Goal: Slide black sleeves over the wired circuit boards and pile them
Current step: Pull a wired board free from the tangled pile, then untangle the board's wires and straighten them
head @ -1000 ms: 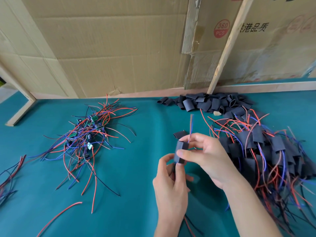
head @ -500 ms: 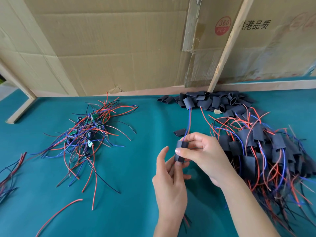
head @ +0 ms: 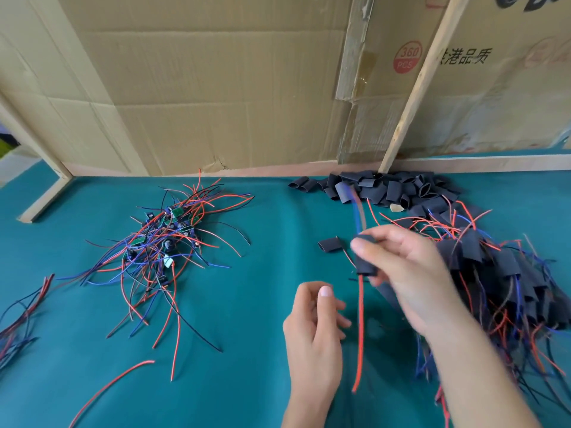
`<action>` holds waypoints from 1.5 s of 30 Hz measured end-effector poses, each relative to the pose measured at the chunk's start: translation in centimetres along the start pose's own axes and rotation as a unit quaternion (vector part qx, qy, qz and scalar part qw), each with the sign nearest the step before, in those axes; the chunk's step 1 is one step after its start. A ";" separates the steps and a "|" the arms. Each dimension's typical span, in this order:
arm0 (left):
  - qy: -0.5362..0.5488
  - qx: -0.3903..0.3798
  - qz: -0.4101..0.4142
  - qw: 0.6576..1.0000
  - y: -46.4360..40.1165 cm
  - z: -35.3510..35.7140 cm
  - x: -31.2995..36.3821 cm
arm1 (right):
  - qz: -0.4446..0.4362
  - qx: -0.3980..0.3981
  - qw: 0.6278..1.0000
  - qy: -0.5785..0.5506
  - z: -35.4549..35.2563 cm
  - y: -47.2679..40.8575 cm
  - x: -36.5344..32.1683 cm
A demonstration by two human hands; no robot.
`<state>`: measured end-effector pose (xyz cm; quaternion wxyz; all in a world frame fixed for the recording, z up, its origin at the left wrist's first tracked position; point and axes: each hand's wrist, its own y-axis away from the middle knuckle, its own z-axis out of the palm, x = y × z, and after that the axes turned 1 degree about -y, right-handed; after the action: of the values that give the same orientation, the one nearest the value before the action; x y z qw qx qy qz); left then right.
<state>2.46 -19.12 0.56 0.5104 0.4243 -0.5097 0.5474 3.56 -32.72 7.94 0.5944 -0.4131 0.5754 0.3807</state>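
My right hand pinches a sleeved circuit board; its black sleeve covers the board, blue wires stick up from it and a red wire hangs down. My left hand hovers just below and left of it, fingers loosely curled, holding nothing. Bare wired boards lie tangled in a pile at the left. Empty black sleeves are heaped at the back, and one loose sleeve lies on the mat. Sleeved boards are piled at the right.
A teal mat covers the table. Cardboard sheets and a slanted wooden strip stand along the back. Loose wires lie at the left edge, and a single red wire lies near the front.
My left hand has let go of the sleeved board and dropped lower. My right hand has moved right and up with the board, its red wire now hanging free.
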 end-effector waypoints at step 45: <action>0.163 0.166 -0.083 0.969 -1.1 -0.3 0.1 | 0.004 -0.261 0.959 0.107 2.5 -0.1 -2.0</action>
<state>3.52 -18.80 0.79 0.5528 0.4491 -0.2843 0.6418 4.44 -30.36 9.98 0.3996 -0.5900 0.5177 0.4735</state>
